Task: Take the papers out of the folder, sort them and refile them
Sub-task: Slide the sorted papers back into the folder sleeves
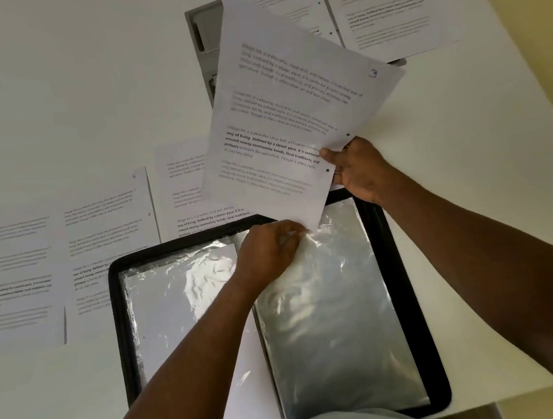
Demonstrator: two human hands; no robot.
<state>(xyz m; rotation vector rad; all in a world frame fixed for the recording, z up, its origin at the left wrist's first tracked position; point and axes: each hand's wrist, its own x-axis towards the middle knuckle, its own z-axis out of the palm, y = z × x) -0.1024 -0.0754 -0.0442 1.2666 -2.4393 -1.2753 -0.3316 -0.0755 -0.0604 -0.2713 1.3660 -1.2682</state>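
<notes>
While gripped, sheet (291,111) above folder (412,297).

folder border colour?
Black: the folder rim around the clear plastic sleeves. Best, and only, in the head view.

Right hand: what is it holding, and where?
The right hand pinches the printed sheet marked 3 at its punched edge, beside the holes.
</notes>
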